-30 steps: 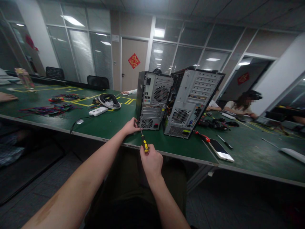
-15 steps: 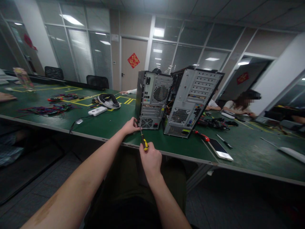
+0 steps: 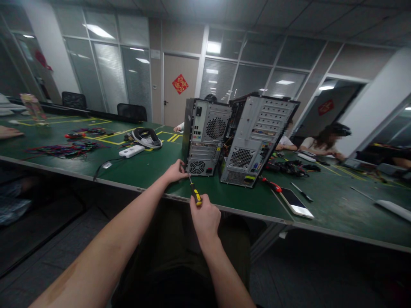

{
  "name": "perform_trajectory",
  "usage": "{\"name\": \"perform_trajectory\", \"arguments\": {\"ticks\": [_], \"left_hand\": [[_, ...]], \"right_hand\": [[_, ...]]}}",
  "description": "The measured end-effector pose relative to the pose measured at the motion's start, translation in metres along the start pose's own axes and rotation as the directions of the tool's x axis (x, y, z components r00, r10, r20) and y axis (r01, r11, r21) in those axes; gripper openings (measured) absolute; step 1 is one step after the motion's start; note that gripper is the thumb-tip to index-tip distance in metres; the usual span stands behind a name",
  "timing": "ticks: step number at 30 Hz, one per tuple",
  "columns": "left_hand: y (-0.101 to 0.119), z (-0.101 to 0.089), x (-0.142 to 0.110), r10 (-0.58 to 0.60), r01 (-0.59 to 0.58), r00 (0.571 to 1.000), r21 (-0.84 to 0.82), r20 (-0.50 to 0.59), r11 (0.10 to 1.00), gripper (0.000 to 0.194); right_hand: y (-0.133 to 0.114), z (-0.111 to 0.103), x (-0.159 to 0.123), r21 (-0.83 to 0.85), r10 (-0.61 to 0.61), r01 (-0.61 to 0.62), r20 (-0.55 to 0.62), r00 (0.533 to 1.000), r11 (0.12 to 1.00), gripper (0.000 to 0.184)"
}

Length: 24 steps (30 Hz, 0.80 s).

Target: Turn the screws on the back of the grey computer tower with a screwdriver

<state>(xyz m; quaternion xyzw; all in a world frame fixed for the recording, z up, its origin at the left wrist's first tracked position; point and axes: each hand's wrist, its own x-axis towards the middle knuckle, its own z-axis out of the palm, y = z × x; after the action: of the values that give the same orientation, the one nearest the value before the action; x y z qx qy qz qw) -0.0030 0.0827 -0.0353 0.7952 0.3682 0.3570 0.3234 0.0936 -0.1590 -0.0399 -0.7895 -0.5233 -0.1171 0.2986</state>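
My right hand point(image 3: 205, 216) is closed around the yellow and black handle of a screwdriver point(image 3: 196, 196). Its shaft slants up to the lower left corner of a computer tower point(image 3: 205, 141), which stands upright with its rear panel facing me. At that corner my left hand point(image 3: 176, 172) is closed in a pinch by the screwdriver's tip; what its fingers hold, if anything, is too small to make out. Close on the right stands a second, larger computer tower point(image 3: 250, 141), its rear also toward me and its side showing open.
On the green table point(image 3: 154, 171) lie a white power adapter point(image 3: 131, 151), a head strap point(image 3: 147, 137) and bundled wires point(image 3: 69, 148) to the left. Red-handled pliers point(image 3: 272, 185), a phone point(image 3: 295, 202), a pen point(image 3: 302, 191) and black cables point(image 3: 293, 167) lie right. Other people sit across.
My right hand and the screwdriver handle have shifted slightly right and down. My left hand stays at the tower's lower corner; the view has tilted a little.
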Motion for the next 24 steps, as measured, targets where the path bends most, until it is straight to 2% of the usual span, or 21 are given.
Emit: {"name": "perform_trajectory", "arguments": {"ticks": [24], "left_hand": [[0.002, 0.0002, -0.0006, -0.001, 0.0, 1.0, 0.011, 0.015, 1.0, 0.062]], "right_hand": [[-0.0005, 0.0052, -0.0016, 0.046, -0.013, 0.013, -0.02, 1.0, 0.999, 0.026]]}}
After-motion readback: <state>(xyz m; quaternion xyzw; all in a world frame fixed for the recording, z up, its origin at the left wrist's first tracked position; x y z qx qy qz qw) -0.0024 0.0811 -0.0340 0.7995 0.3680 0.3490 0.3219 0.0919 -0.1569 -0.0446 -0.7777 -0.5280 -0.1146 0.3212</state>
